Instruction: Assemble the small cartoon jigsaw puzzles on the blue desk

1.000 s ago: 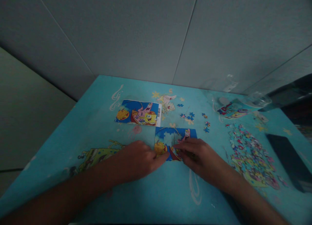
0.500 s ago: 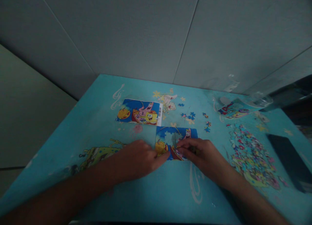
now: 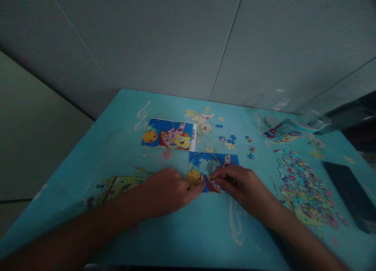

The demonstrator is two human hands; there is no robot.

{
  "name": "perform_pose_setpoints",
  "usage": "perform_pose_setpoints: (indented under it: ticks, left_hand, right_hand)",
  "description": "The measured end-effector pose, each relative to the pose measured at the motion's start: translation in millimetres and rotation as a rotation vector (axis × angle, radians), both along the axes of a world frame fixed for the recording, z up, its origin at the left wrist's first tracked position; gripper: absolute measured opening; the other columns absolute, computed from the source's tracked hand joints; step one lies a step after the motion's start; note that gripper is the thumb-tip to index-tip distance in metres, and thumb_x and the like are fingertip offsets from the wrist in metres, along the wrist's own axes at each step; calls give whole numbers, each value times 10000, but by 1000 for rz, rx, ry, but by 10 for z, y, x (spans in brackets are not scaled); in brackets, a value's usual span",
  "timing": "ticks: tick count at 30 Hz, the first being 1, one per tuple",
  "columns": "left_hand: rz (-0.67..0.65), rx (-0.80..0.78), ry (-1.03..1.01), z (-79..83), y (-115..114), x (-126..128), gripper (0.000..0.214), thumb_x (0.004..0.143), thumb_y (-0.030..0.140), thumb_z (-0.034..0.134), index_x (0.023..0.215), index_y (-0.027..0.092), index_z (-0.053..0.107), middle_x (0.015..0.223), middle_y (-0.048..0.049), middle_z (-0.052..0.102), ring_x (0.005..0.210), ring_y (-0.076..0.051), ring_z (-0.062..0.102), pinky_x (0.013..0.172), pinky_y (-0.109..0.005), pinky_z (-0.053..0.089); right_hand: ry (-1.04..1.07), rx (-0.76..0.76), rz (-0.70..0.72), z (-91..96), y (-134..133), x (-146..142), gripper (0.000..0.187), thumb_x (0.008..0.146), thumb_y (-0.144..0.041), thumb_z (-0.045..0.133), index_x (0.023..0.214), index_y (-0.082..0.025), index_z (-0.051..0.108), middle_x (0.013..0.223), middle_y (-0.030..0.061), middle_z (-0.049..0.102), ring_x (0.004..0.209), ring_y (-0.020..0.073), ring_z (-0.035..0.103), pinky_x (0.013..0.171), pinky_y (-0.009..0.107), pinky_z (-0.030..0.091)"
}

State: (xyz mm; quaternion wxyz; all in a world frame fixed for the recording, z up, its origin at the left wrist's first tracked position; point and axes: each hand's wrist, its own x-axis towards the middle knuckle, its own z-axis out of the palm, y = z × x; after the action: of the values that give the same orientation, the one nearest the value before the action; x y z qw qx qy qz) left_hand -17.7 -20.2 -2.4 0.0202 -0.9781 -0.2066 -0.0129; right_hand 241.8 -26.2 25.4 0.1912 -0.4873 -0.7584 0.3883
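Observation:
A partly assembled jigsaw puzzle [image 3: 212,161] lies on the table, with a gap in its middle where pale blue shows. My left hand [image 3: 170,188] rests at its lower left edge, one finger stretched out on the puzzle and the others mostly hidden. Over the puzzle's right half, my right hand [image 3: 237,179] pinches a small puzzle piece [image 3: 214,177] by the gap; the fingers cover most of it. Behind and to the left lies a printed reference picture [image 3: 170,134] of the same cartoon scene. Loose blue puzzle pieces [image 3: 232,139] lie beyond the puzzle.
On the right is a heap of many small mixed pieces [image 3: 305,188]. A dark flat phone-like object [image 3: 349,194] lies beside it. A clear container with a cartoon label [image 3: 286,130] lies on its side near the wall [image 3: 176,44]. The table [image 3: 188,235] carries printed cartoon figures.
My right hand has shifted very slightly at the puzzle's gap, still pinching. My left hand stays in place on the puzzle. The whole view has moved a little.

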Motion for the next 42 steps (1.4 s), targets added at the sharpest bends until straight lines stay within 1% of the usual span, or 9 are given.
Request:
perform_pose_setpoints:
  ticks: [7, 13, 21, 26, 35, 38, 42]
  left_hand:
    - [9, -5, -61, 0, -8, -4, 345, 998, 162, 478, 1338, 173, 540, 654, 13, 629, 504, -137, 540, 500, -300, 347]
    - [5, -1, 13, 33, -8, 4, 361, 984, 175, 514, 1345, 178, 530, 658, 17, 642, 507, -158, 559, 485, -320, 318]
    - [10, -18, -8, 32, -4, 5, 335, 990, 172, 517, 1324, 181, 537, 669, 11, 647, 524, -155, 563, 489, -317, 324]
    - [19, -22, -9, 17, -8, 0, 322, 994, 199, 535, 1316, 187, 530, 683, 10, 653, 527, -155, 577, 487, -320, 328]
    - [3, -3, -10, 4, -8, 5, 338, 996, 206, 521, 1333, 178, 526, 705, 7, 675, 521, -171, 590, 470, -330, 320]
    - [-6, 4, -19, 7, -1, 6, 368, 987, 186, 524, 1354, 172, 513, 685, 15, 663, 520, -167, 583, 475, -327, 331]
    - [-11, 10, -16, -15, 3, -5, 388, 965, 167, 543, 1351, 165, 509, 669, 15, 653, 516, -173, 585, 470, -329, 333]
  right_hand:
    - [-30, 68, 13, -33, -4, -8, 166, 960, -189, 602, 1035, -248, 738, 971, 18, 754, 886, 168, 700, 742, 276, 550]
    - [-40, 92, 28, -54, -8, -8, 165, 980, -220, 588, 1044, -243, 738, 956, 23, 746, 853, 161, 679, 764, 300, 537]
    - [-83, 155, 80, -85, -6, -15, 183, 1005, -260, 558, 1065, -238, 730, 963, 44, 724, 884, 184, 658, 825, 341, 518]
    - [-148, 179, 101, -97, -3, -27, 182, 998, -213, 557, 1035, -234, 734, 965, 48, 695, 891, 183, 639, 811, 321, 510]
    - [-118, 165, 94, -98, 4, -22, 150, 982, -177, 577, 1003, -216, 720, 934, 39, 677, 869, 176, 631, 797, 316, 508]
    - [-74, 178, 65, -64, 4, 8, 162, 992, -180, 555, 1000, -220, 712, 947, 35, 676, 870, 167, 634, 800, 309, 509]
    - [-28, 306, -74, 1, 30, 96, 166, 995, -213, 551, 1047, -224, 708, 985, 47, 683, 897, 172, 645, 808, 307, 516]
